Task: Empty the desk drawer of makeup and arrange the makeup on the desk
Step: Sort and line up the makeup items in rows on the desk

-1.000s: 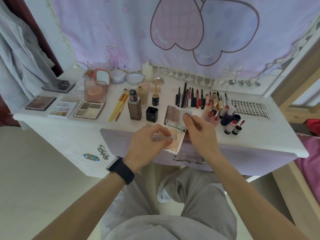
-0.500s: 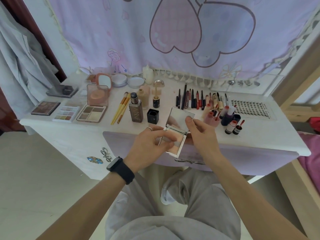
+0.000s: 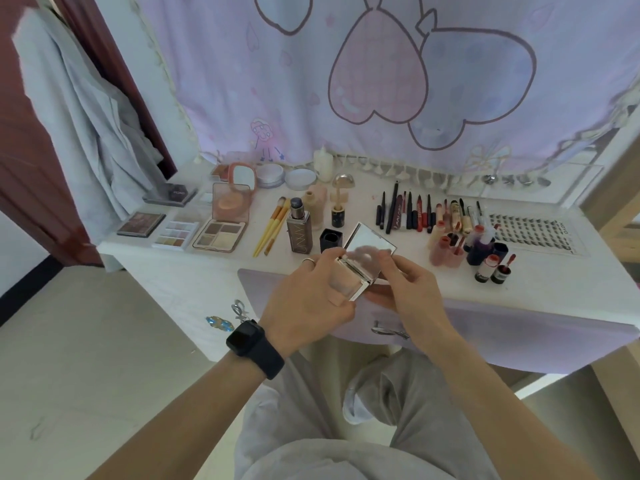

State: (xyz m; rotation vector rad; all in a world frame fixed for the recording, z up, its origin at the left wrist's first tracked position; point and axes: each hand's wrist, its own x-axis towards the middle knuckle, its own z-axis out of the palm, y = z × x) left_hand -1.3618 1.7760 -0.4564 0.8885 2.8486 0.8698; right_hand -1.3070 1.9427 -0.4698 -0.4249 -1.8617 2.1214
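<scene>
Your left hand point(image 3: 306, 301) and right hand point(image 3: 407, 289) grip the open compact point(image 3: 371, 241), now tipped over the desk point(image 3: 540, 287) edge, ready for placing.

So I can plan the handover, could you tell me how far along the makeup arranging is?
Mostly done, it seems: palettes, brushes, a row of pencils and a lash tray lie sorted on the desk. In hand: the left hand and right hand hold an open mirrored compact above the desk's front edge. Left: setting it down; the inside of the drawer is hidden, so more may remain.
</scene>
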